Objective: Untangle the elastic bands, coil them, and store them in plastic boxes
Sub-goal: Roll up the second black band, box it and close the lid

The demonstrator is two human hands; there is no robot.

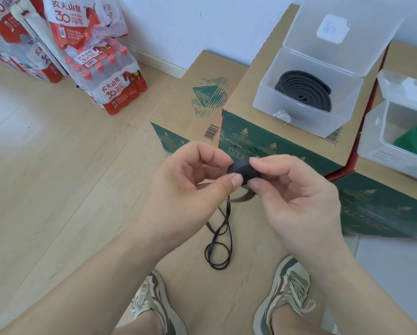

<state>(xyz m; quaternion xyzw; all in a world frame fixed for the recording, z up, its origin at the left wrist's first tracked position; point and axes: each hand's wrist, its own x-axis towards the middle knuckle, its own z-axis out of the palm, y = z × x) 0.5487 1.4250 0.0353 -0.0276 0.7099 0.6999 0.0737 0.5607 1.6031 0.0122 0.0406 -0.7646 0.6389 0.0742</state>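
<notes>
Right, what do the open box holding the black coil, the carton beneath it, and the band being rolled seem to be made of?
Box: frosted translucent plastic, probably; the coil shows hazily through its wall. Carton: matte brown cardboard, printed green sides. Band: matte black, seemingly rubbery elastic; its loose end hangs limp in loops.

Pale plank floor; white wall behind; stacked water-bottle packs left; cardboard cartons right.
</notes>
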